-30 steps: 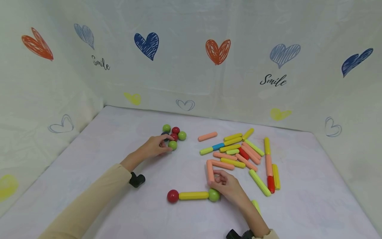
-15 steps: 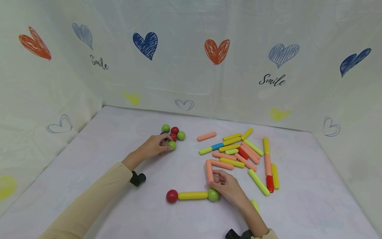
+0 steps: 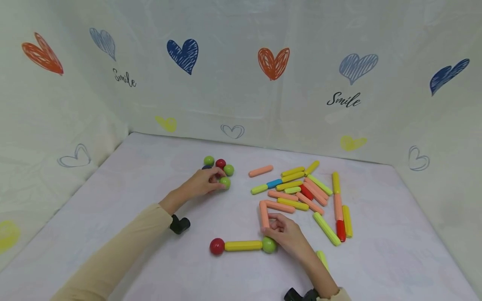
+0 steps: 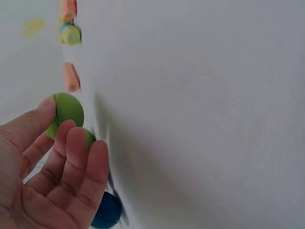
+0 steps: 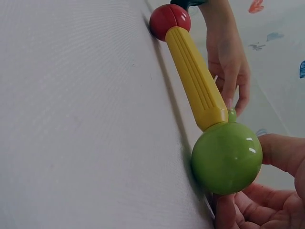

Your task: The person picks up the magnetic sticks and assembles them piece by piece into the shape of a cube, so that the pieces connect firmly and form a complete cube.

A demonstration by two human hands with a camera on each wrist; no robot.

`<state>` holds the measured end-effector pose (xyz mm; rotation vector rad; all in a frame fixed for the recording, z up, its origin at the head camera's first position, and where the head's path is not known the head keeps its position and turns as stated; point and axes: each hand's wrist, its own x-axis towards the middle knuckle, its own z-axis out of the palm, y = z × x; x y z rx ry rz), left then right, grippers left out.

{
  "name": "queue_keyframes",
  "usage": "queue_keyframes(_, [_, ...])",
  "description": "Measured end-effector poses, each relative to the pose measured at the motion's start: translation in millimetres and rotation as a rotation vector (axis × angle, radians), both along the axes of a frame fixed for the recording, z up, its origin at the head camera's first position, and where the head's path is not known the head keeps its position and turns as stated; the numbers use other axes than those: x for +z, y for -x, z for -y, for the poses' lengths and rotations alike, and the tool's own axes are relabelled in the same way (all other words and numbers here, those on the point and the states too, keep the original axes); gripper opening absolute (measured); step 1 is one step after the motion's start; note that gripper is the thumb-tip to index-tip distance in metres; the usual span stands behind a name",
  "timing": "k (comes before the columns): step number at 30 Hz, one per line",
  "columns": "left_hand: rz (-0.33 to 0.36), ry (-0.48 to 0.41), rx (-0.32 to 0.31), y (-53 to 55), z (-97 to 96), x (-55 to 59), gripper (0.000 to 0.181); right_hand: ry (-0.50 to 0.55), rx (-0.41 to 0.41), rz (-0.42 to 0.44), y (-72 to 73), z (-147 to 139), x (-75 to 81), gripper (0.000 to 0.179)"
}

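Held ball: a green ball (image 3: 224, 183) sits at the fingertips of the left hand (image 3: 203, 182), pinched between thumb and fingers above the tabletop (image 3: 158, 267).
Right hand's hold: the right hand (image 3: 288, 234) has thumb and finger narrowed on the near end of a salmon rod (image 3: 264, 214), which points away from it.
Joined piece: just left of the right hand, a second green ball (image 3: 269, 245) ends a yellow rod (image 3: 243, 246); a red ball (image 3: 217, 246) caps the far end.
Right wrist view: it shows the grooves in the yellow rod and the thumb just behind the second green ball, which hides most of the salmon rod; the head view shows that rod's length.
Left wrist view: a blue ball (image 4: 107, 211) shows beyond the fingers; from the head, the left hand covers most of it.
Beyond the left fingers: two more green balls and another red ball (image 3: 220, 163) cluster close by, partly screened by the hand.
Beyond the right hand: a loose heap of rods (image 3: 293, 186) spreads ahead and to its right; a salmon rod lies across its near edge.
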<state>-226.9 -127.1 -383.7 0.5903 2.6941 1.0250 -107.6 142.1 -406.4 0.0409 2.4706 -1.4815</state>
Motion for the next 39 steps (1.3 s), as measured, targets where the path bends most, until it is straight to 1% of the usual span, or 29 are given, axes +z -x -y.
queue_keyframes(4, [0.016,-0.005,-0.014,-1.9,-13.4,4.0,0.034,0.003,0.003,-0.013,-0.5,-0.3,-0.3,0.047])
queue_keyframes(8, [0.02,-0.002,-0.032,-2.3,-26.4,5.5,0.034,0.011,0.011,-0.022,-1.0,0.0,-0.2,0.047])
queue_keyframes(10, [0.014,0.008,-0.041,-2.3,-32.9,5.3,0.034,0.013,0.014,-0.025,-1.1,0.3,-0.2,0.047])
queue_keyframes(15, [0.027,0.016,-0.07,-3.3,-49.5,2.2,0.035,0.002,0.008,-0.02,-0.8,1.4,-0.4,0.047])
queue_keyframes(20, [0.053,0.004,-0.109,-6.3,-62.8,-0.2,0.034,-0.002,0.004,-0.015,-0.9,2.0,-0.1,0.046])
queue_keyframes(25, [0.069,0.014,-0.121,-7.9,-71.5,-1.0,0.032,0.006,0.008,-0.019,-1.2,2.3,0.0,0.045])
queue_keyframes(30, [0.118,0.014,-0.123,-8.0,-77.7,-2.7,0.034,0.006,0.003,-0.009,-0.9,2.5,-0.3,0.046])
queue_keyframes(35, [0.131,0.032,-0.145,-8.7,-81.2,-5.5,0.032,0.004,0.004,-0.007,-1.2,2.6,0.0,0.046])
queue_keyframes(39, [0.139,0.029,-0.155,-9.6,-82.6,-5.5,0.031,0.001,0.005,-0.005,-1.4,2.6,0.0,0.046])
